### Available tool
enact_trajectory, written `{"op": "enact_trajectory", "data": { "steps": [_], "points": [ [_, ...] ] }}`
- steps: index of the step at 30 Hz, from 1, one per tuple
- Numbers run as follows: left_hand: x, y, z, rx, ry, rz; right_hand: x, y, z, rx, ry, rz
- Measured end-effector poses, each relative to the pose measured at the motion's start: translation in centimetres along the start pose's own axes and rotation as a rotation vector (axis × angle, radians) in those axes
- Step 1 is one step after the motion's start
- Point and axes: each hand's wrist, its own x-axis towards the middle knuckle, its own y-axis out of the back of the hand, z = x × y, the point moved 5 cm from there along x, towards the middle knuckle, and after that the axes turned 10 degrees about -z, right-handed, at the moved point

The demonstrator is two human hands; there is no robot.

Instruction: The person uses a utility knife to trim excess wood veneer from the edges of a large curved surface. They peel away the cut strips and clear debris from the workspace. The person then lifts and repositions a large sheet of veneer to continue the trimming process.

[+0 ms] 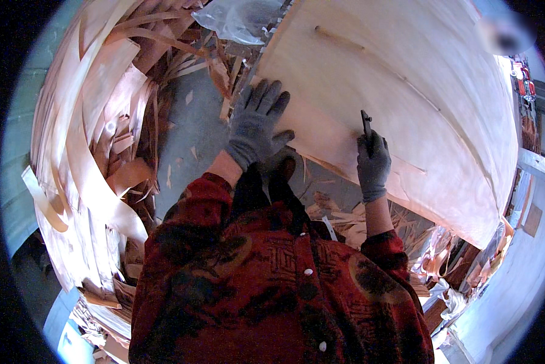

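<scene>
A large pale sheet of wood veneer spreads in front of me and off to the right, with several long, thin cracks or ridges across it. My left hand, in a grey glove, lies with fingers spread at the sheet's near left corner. Further right, my grey-gloved right hand is closed round a slim black tool that looks like a utility knife. Its end points up and away from me, over the sheet near its front edge. Whether the tip touches the veneer I cannot tell.
Long curled veneer strips are heaped along the left. Clear plastic film lies at the far edge. Wood scraps litter the grey floor by my shoes. At lower right is more scrap; a blurred patch covers something at upper right.
</scene>
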Motion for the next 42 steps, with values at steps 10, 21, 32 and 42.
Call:
{"op": "enact_trajectory", "data": {
  "steps": [10,21,32,42],
  "points": [
    [-0.1,0.2,0.1,0.023,0.028,-0.046,-0.1,-0.1,0.0,-0.083,0.028,-0.001],
    [-0.7,-1.0,0.1,-0.018,0.215,0.052,3.5,-1.8,-8.2,0.758,0.161,-0.537],
    [-1.0,-1.5,-0.4,0.000,0.437,-0.013,7.3,-5.8,-15.4,-0.114,0.567,-0.513],
    [-1.2,-2.1,-0.9,0.027,0.350,0.031,8.2,-7.9,-17.3,-0.468,0.575,-0.511]
  ]
}}
